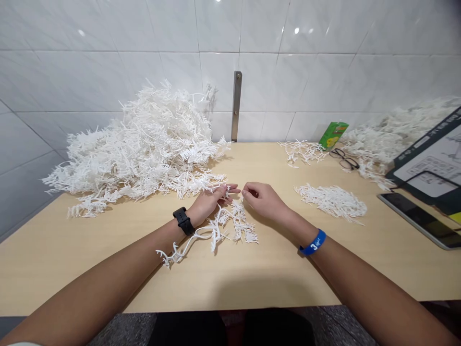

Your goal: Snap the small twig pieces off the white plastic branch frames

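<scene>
My left hand (206, 207), with a black watch on its wrist, holds a white branched plastic piece (216, 225) between thumb and fingers. Thin twigs of it trail down and left over the table below the palm. My right hand (265, 201) is closed in a pinch close to the left fingertips; whatever lies between its thumb and forefinger is too small to make out. Just below and between both hands lies a small clump of short white plastic bits (244, 226).
A big heap of white branched plastic (144, 144) fills the back left. Loose short white pieces (333, 202) lie to the right. Farther right are a green box (333, 136), eyeglasses (345, 159), a phone (419, 218), a dark printed box (432, 158) and another white heap (392, 129).
</scene>
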`<state>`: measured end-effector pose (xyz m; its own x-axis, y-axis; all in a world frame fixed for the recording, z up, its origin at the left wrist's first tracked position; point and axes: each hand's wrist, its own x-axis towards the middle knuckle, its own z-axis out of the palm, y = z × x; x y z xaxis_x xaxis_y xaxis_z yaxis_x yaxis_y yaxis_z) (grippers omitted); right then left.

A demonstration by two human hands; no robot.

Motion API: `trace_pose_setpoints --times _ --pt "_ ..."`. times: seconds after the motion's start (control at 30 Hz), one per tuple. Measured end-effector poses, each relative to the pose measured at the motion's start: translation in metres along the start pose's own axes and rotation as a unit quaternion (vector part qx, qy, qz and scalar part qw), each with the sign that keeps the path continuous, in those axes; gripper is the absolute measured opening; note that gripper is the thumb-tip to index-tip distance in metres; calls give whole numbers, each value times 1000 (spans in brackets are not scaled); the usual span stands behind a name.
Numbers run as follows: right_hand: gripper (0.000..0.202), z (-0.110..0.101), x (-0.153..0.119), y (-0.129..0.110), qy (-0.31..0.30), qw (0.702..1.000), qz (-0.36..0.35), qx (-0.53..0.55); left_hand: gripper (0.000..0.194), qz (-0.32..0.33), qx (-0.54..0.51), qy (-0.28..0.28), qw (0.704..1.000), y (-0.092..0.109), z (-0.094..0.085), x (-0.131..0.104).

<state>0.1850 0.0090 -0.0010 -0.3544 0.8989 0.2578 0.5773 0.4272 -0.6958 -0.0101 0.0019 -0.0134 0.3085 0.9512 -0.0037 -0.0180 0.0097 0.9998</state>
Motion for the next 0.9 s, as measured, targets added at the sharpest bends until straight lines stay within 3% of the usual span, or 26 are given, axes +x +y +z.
trace_pose_setpoints --times 0.17,0.3,0.5,0.7,0.8,0.9 --pt "18 -12 2 8 28 982 20 -188 53 -3 -4 -3 1000 0 2 1" --pt "23 -16 1 7 41 976 22 -212 56 3 6 -9 1000 -2 2 1" --pt "29 0 -3 -11 43 999 -9 -5 59 15 71 -13 997 -1 3 -3" --pt "32 20 -5 -14 13 971 43 236 57 78 122 -37 989 3 8 -5" --pt "25 23 -4 -13 10 957 30 289 58 72 155 -24 985 4 8 -5" --pt "19 22 -4 -14 4 962 34 270 57 54 210 11 976 3 8 -6"
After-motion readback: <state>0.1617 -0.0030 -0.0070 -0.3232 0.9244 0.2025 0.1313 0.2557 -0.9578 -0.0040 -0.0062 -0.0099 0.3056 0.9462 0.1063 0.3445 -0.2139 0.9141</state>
